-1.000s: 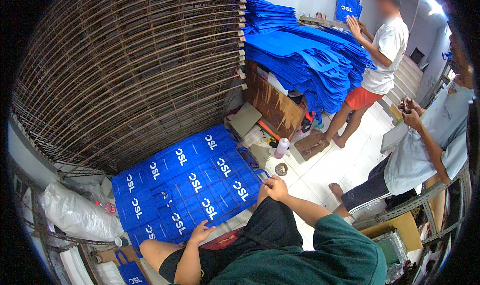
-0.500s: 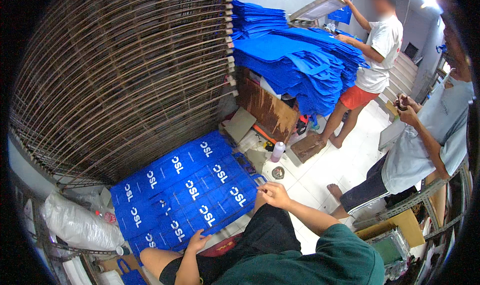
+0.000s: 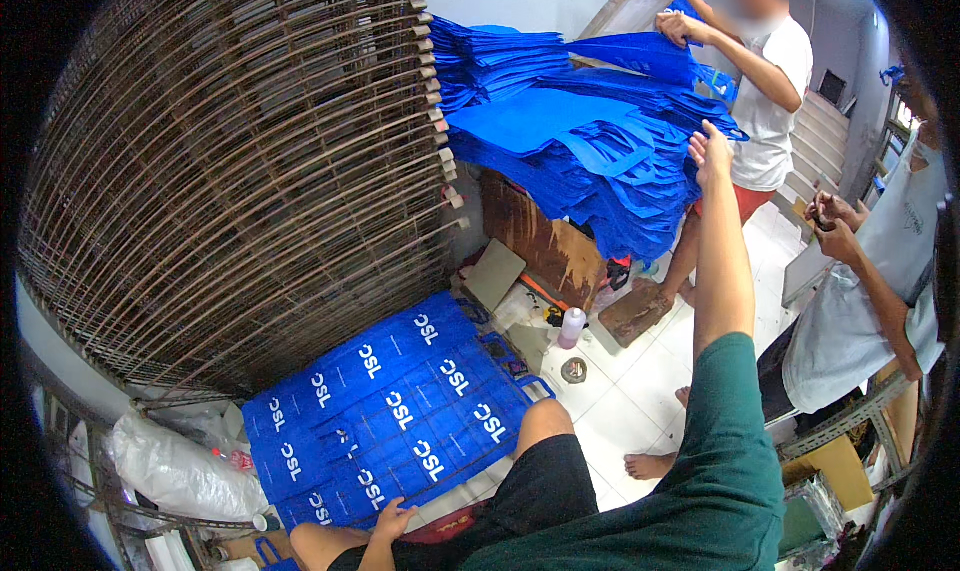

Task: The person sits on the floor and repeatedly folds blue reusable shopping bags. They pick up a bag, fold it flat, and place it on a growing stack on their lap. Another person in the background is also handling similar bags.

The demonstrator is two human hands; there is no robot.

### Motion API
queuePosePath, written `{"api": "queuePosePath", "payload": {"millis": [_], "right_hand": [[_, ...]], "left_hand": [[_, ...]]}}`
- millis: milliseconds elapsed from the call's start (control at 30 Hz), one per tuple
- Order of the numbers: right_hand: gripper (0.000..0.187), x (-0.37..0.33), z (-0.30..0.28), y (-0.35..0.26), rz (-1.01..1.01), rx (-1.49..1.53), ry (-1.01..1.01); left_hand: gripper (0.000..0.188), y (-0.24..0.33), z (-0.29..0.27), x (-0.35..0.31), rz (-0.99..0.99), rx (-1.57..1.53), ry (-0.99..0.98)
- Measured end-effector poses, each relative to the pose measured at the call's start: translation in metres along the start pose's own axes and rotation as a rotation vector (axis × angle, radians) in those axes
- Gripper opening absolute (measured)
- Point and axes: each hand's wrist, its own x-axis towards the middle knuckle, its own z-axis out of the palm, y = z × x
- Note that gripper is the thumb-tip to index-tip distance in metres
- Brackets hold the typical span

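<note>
My right hand (image 3: pixel 712 156) is stretched far forward, fingers extended and nothing seen in it. It is beside the right end of a big pile of blue fabric bags (image 3: pixel 575 121); whether it touches them I cannot tell. Down by my lap, my left hand (image 3: pixel 395 520) is open and holds nothing, close to the near edge of the printed blue bags (image 3: pixel 375 411). These lie flat in rows on a wire drying rack, white prints facing up, with a handle loop (image 3: pixel 535 386) sticking out at the right.
A tall stack of wire racks (image 3: pixel 250 171) leans up at left. A co-worker in white (image 3: pixel 785 101) lifts a blue bag beside a tilted frame (image 3: pixel 625 11). Another person (image 3: pixel 860 291) stands at right. A bottle (image 3: pixel 572 328) and a round container (image 3: pixel 574 370) stand on the tiled floor.
My right hand has left the right corner of the printed bags and swung far forward, opening out. My left hand stays low. The co-worker has raised a bag from the pile.
</note>
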Motion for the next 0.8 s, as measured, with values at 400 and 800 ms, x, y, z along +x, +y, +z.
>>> {"api": "queuePosePath", "payload": {"millis": [400, 800], "right_hand": [[0.077, 0.029, 0.069, -0.002, -0.092, -0.746, -0.365], [0.052, 0.022, 0.133, -0.033, -0.044, -0.359, -0.410]], "left_hand": [[0.066, -0.004, 0.011, -0.005, -0.011, 0.064, 0.056], [0.055, 0.131, -0.006, -0.022, 0.341, -0.221, 0.115]]}}
